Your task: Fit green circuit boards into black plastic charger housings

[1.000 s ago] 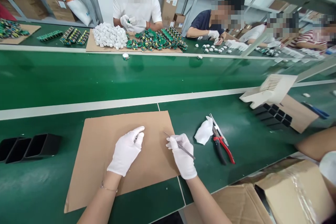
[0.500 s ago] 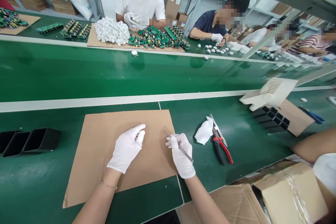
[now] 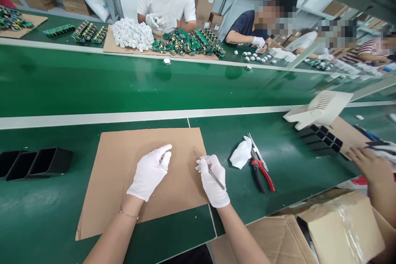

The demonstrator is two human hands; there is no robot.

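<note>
Right hand (image 3: 213, 181), white-gloved: fingers (image 3: 202, 164) closed around a thin metal pair of tweezers (image 3: 210, 170), whose tip points up and to the left over the cardboard sheet (image 3: 123, 148). Left hand (image 3: 149, 173), also gloved: fingers curled narrowly, index extended, pinching something small that is too hidden to identify. Both hands rest on the cardboard sheet, near each other but apart. The sheet lies flat on the green tabletop (image 3: 62, 218). Right of the sheet: a crumpled white cloth (image 3: 240, 154), touching red-handled pliers (image 3: 261, 171). Left: a row of black open trays (image 3: 34, 163). Far right: a co-worker's bare hand (image 3: 369, 165) beside more black trays (image 3: 323, 140) and a white vented housing (image 3: 321, 107). Beyond the conveyor belt (image 3: 123, 82), seated people handle white parts (image 3: 131, 37) and green circuit boards (image 3: 188, 43). An open carton (image 3: 337, 227) stands at lower right.
</note>
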